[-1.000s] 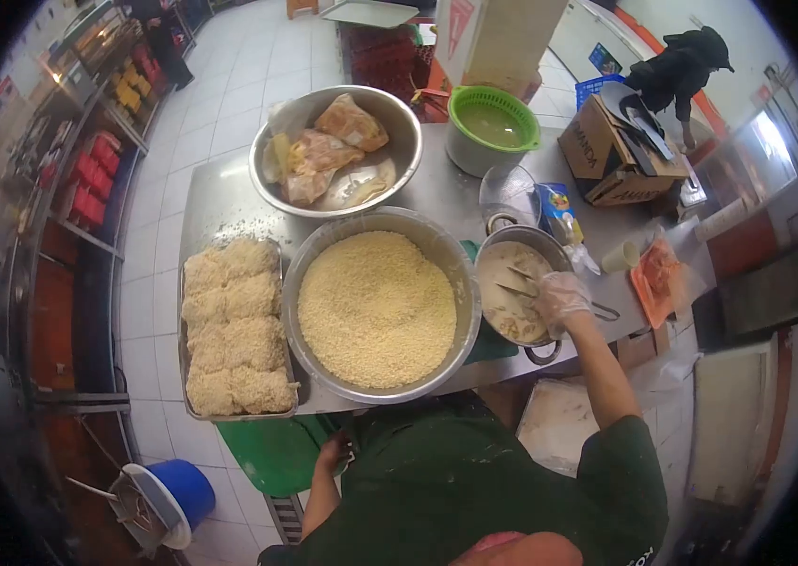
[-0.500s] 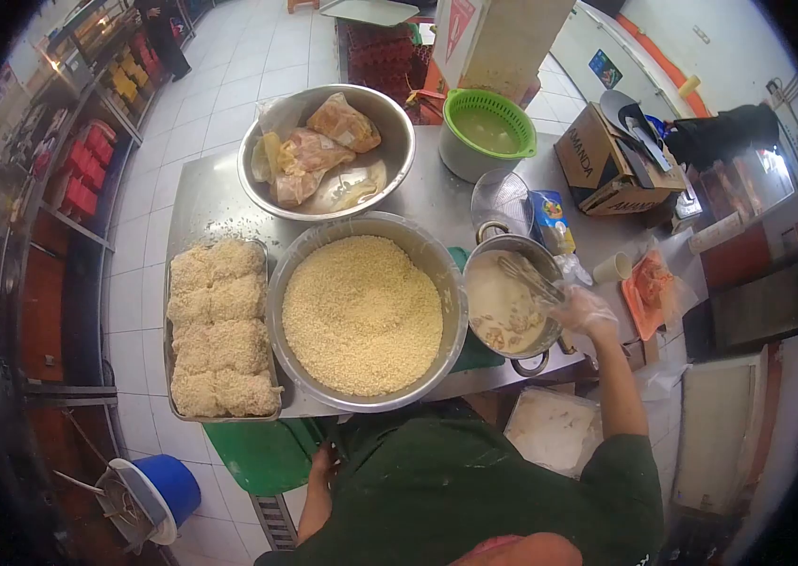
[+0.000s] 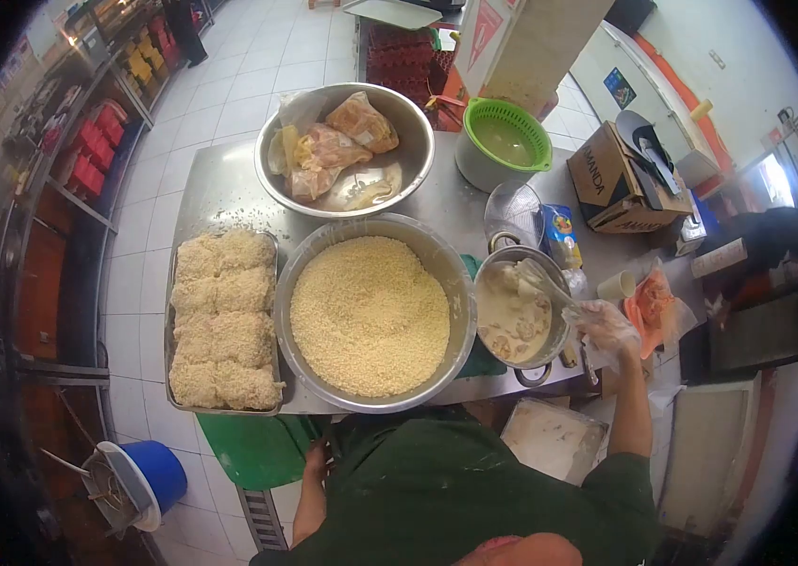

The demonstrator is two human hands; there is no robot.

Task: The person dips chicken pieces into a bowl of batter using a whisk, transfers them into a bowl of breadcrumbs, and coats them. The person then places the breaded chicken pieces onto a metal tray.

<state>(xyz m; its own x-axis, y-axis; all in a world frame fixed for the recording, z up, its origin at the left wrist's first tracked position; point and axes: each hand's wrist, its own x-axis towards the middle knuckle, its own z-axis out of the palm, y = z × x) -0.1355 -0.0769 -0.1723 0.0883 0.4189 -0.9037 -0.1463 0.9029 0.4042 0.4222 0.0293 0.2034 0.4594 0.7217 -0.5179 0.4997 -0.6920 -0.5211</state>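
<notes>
My right hand (image 3: 609,328), in a clear plastic glove, is closed around the handle of a whisk (image 3: 542,281). The whisk slants into a two-handled pot (image 3: 533,364) of pale, milky batter with lumpy pieces in it. Left of the pot stands a large metal bowl (image 3: 466,344) full of pale yellow crumbs (image 3: 370,316). A metal tray (image 3: 276,377) beside that bowl carries rows of crumb-coated pieces (image 3: 224,321). My left hand (image 3: 318,458) hangs below the table's front edge, close to a green stool-like surface (image 3: 252,448); its fingers are partly hidden in shadow.
Behind the crumbs, a steel bowl (image 3: 422,170) holds bagged raw meat (image 3: 333,151). A green basket (image 3: 509,137) sits on a pale tub, near a wire strainer (image 3: 512,212) and a cardboard box (image 3: 616,179). Orange packaging (image 3: 652,302) lies right of my hand. Another person stands at far right.
My right hand has shifted slightly right and down, and the whisk has turned in the pot. The whole view has shifted a little. At right, the other person has moved.
</notes>
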